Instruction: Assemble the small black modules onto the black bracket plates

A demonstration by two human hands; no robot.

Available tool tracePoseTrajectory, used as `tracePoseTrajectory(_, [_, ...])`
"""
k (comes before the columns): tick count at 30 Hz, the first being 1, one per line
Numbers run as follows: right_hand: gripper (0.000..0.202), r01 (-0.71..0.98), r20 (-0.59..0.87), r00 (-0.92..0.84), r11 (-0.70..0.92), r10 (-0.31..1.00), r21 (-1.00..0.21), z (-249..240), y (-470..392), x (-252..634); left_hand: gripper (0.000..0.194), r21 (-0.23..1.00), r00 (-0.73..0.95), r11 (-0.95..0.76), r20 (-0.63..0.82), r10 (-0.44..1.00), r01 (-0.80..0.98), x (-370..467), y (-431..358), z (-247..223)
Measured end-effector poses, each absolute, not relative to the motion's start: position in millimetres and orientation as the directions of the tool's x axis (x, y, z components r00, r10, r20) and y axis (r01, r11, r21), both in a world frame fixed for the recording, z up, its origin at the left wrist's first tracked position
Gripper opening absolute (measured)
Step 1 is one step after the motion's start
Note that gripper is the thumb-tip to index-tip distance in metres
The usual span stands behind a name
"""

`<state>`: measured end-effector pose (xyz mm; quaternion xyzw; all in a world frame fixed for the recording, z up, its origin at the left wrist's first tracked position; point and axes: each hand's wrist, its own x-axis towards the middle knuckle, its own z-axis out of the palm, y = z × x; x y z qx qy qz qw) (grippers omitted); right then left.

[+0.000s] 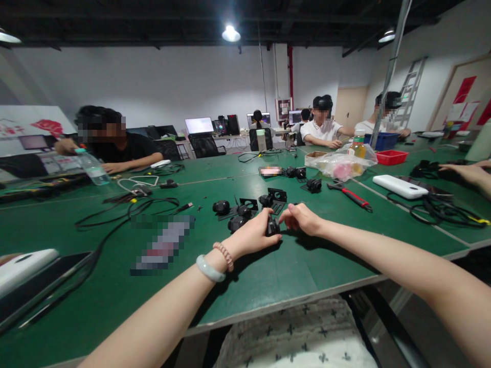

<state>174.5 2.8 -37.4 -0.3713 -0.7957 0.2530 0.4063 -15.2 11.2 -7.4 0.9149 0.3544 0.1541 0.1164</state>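
My left hand (255,231) is closed around a small black bracket-like part (273,226), thumb and fingers on either side of it, low over the green table. Just to its right, my right hand (303,219) has its fingers curled in, with the fingertips close to the part. Whether they grip anything small is hidden. Beyond my left hand lie several black round-bodied parts (221,207) and a black L-shaped bracket (276,194) with holes and slots. Another black part (314,185) sits farther back.
An adjustable wrench with red handles (355,197) lies to the right. A white power bank (400,187) and cables (441,212) are beyond it. On the left are a blurred flat object (164,245), black cables (126,212) and a bottle (94,168). Other people sit around the table.
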Motion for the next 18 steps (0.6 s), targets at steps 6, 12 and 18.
tracePoseTrajectory(6, [0.061,0.317,0.453,-0.39,0.579,0.801,-0.751,-35.8,3.3,176.9,0.058,0.332,0.701,-0.725,0.212,0.681,0.603,-14.3,9.9,-6.4])
tracePoseTrajectory(12, [0.042,0.375,0.446,-0.438,0.61,0.78,-0.698,-31.1,-1.0,175.6,0.058,0.348,0.691,-0.708,0.196,0.695,0.614,-13.2,10.1,-6.6])
tracePoseTrajectory(18, [0.058,0.435,0.4,-0.486,0.612,0.777,-0.66,-29.0,-3.9,174.6,0.058,0.338,0.699,-0.717,0.196,0.687,0.61,-13.6,10.5,-7.6])
